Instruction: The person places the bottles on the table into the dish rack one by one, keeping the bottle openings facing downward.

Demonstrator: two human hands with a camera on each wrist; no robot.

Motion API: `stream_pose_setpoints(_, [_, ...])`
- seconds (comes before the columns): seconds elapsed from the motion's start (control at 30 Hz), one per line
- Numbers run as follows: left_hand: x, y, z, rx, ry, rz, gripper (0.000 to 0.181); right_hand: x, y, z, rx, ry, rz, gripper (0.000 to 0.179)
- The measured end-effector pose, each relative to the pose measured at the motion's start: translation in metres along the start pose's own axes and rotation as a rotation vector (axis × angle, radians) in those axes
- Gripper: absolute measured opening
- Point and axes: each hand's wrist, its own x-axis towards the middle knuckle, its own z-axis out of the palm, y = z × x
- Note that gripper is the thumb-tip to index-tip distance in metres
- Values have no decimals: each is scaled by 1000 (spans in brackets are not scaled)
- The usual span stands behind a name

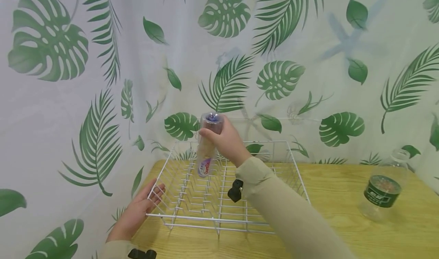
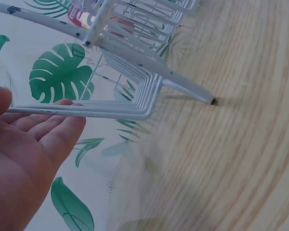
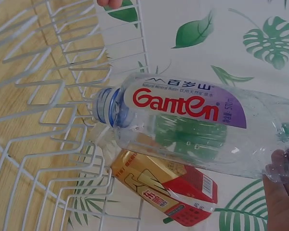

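Note:
In the head view my right hand [image 1: 228, 140] grips a clear plastic water bottle [image 1: 205, 166] near its base. The bottle [image 3: 178, 108] is tilted neck-down over a white wire rack [image 1: 216, 221]. Its Ganten label and blue-tinted neck show in the right wrist view, the neck close to the rack's tines. A red and gold labelled bottle [image 3: 164, 187] shows just behind it, among the tines. At the rack's left side, my left hand [image 1: 138, 207] is palm up. In the left wrist view its fairly straight fingers [image 2: 65, 132] touch the rack wire.
The rack stands on a wood-grain table [image 1: 336, 198]. A clear bottle with a green label [image 1: 382, 192] stands upright on the table to the right. White sheeting with green leaf prints [image 1: 308, 41] rises behind the table and on the left.

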Motion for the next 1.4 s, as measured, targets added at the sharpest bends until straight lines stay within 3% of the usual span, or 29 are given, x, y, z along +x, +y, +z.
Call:
stream_pose_setpoints(0.23, [0,-3,1,13,0,-12,79,11,10,16,36,-23,15,76])
stream_pose_setpoints(0.47, [2,-6,5,16,7,-16,79,17,24,17,3,-74,47,78])
stream_pose_setpoints(0.7, [7,-7,8,-57,-11,44,79,14,29,13,-32,-106,65,81])
stream_pose_setpoints(0.9, [4,-6,4,-3,12,4,81,14,33,17,-47,-154,30,77])
stream_pose_setpoints(1.1, [2,-3,0,10,6,0,80,15,31,21,-52,-140,32,73])
stream_pose_setpoints(1.23, [2,-2,-2,11,20,-14,82,17,29,25,-131,-149,46,82])
stream_pose_setpoints(1.4, [1,-2,-3,8,8,0,80,16,34,33,-217,-210,47,77])
